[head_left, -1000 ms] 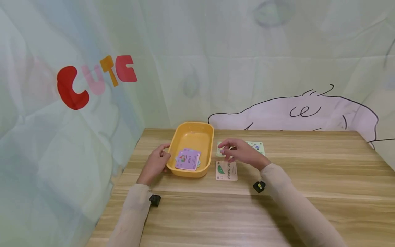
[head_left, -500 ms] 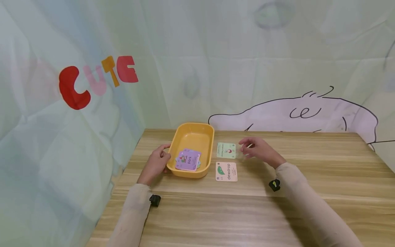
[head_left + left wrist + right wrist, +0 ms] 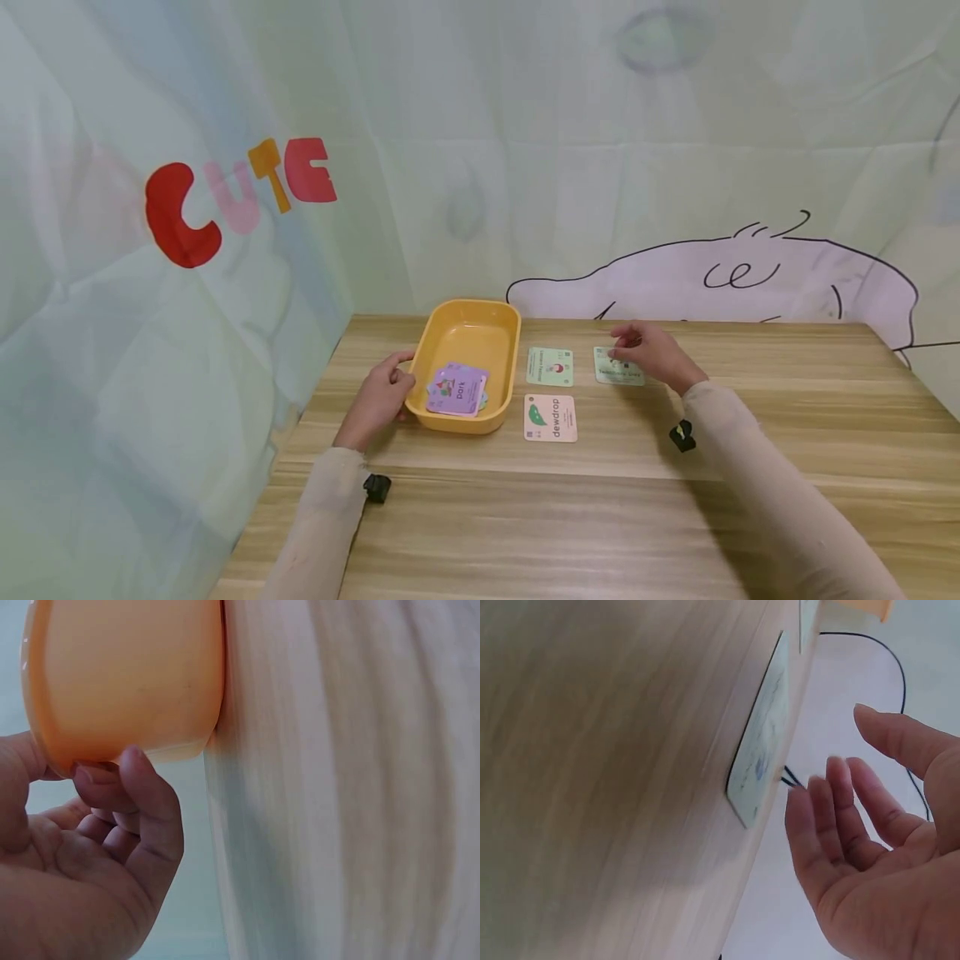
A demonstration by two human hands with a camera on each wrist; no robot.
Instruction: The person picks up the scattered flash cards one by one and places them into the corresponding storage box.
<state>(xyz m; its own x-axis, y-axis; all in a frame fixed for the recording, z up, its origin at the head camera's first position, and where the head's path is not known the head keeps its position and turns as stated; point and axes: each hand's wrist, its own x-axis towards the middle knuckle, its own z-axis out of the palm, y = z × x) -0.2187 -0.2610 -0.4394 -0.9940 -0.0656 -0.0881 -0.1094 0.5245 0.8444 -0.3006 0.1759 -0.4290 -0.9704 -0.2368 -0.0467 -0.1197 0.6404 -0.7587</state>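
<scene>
At the near-left side of the yellow tray (image 3: pixel 514 350), my left hand (image 3: pixel 375 400) pinches the rim. The left wrist view shows the thumb on the rim and the fingers curled beneath it, against the tray's outer wall (image 3: pixel 135 682). A purple card marked "park" (image 3: pixel 459 390) tops a few cards inside the tray. Over a pale green card (image 3: pixel 617 372) on the table hovers my right hand (image 3: pixel 660 357). In the right wrist view its fingers are loosely bent and apart from the green card (image 3: pixel 763 739), holding nothing. Part of that card is hidden by the hand in the head view.
Between the tray and the right hand lie another green card (image 3: pixel 551 367) and, nearer, a pink "dewdrop" card (image 3: pixel 551 418). The wooden table (image 3: pixel 510 533) meets a printed fabric backdrop (image 3: pixel 450 208) at the back and left.
My right hand has moved rightward from above the left green card to the right green card. The left hand and the tray have stayed in place.
</scene>
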